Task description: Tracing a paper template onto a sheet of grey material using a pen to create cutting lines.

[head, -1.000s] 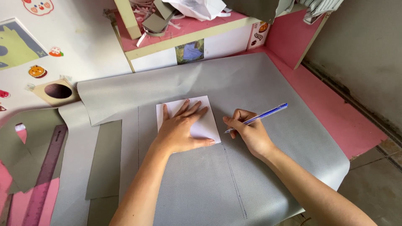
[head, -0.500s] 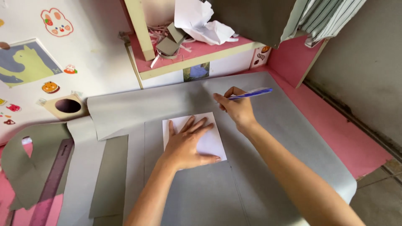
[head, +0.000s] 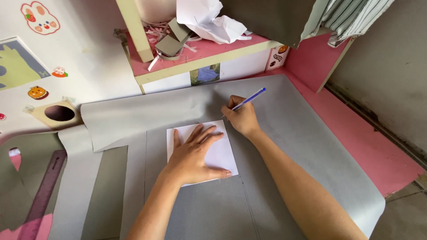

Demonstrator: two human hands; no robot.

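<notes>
Right hand (head: 242,119) had slid up to the white paper's (head: 222,153) top corner, gripping the blue pen (head: 250,98); left hand (head: 193,155) lay flat on it, pinning it to the grey sheet (head: 284,133).

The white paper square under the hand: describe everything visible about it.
The white paper square is a plain, thin, unmarked sheet lying flat on the grey fabric sheet, turned slightly askew. The left hand presses on it palm down with fingers spread, hiding its middle and lower left part. The right hand rests at its upper right corner, holding a blue pen with the tip at that corner's edge.
</notes>
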